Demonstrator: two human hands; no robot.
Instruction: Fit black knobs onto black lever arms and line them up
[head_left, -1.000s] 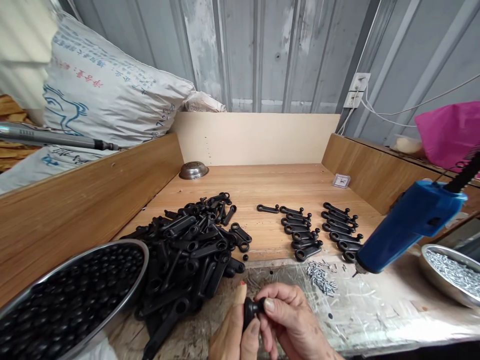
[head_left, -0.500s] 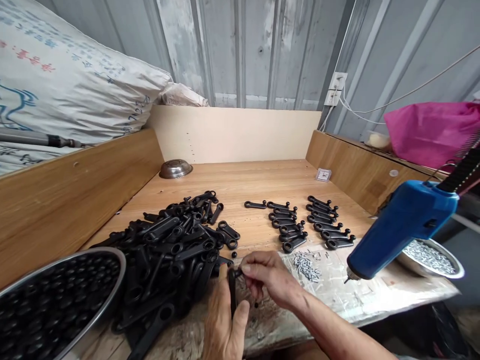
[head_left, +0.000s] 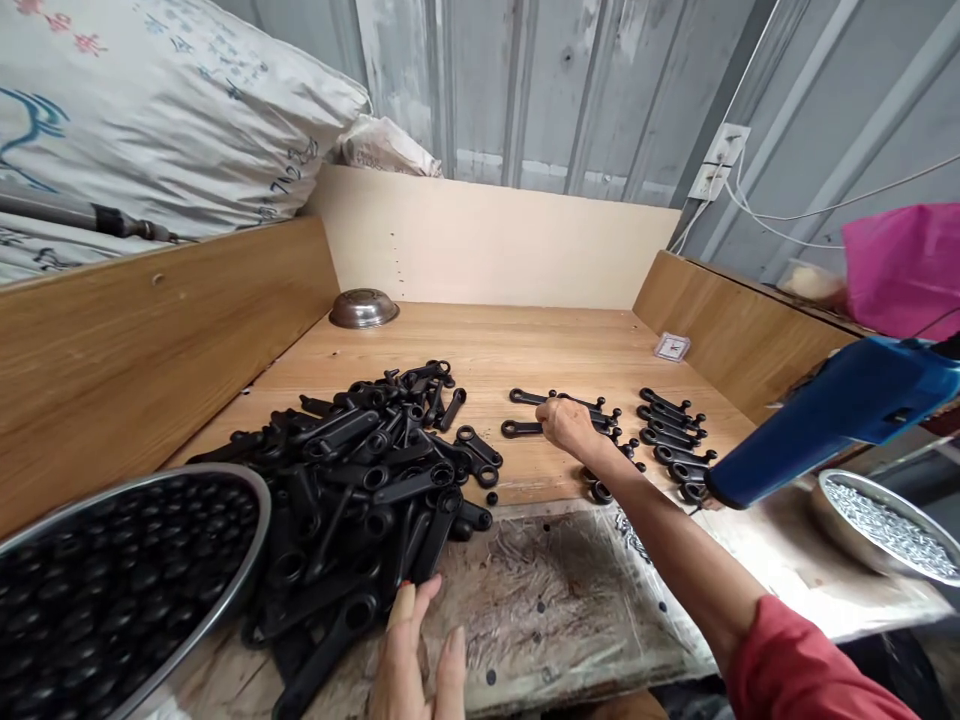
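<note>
My right hand (head_left: 568,425) reaches over the middle of the table, fingers closed around the knob end of a black crank handle (head_left: 520,429). The handle's ringed end points left, close to the wood. Just behind it lies another handle with a ball knob (head_left: 527,397). My left hand (head_left: 420,655) is at the front edge with fingers apart, holding nothing, beside a heap of loose black crank arms (head_left: 375,470). One finger has a yellowish covering. Rows of knobbed handles (head_left: 671,435) lie to the right, the nearer row partly hidden by my forearm.
A steel bowl of black balls (head_left: 259,500) stands front left. A blue power screwdriver (head_left: 810,420) hangs at the right, near a bowl of small metal pins (head_left: 892,525). Loose pins (head_left: 630,535) lie under my forearm. An upturned metal bowl (head_left: 364,308) sits at the back.
My right hand has moved away from my left, forward and right, carrying the crank handle to the rows. My left hand has let go and opened. The view has shifted.
</note>
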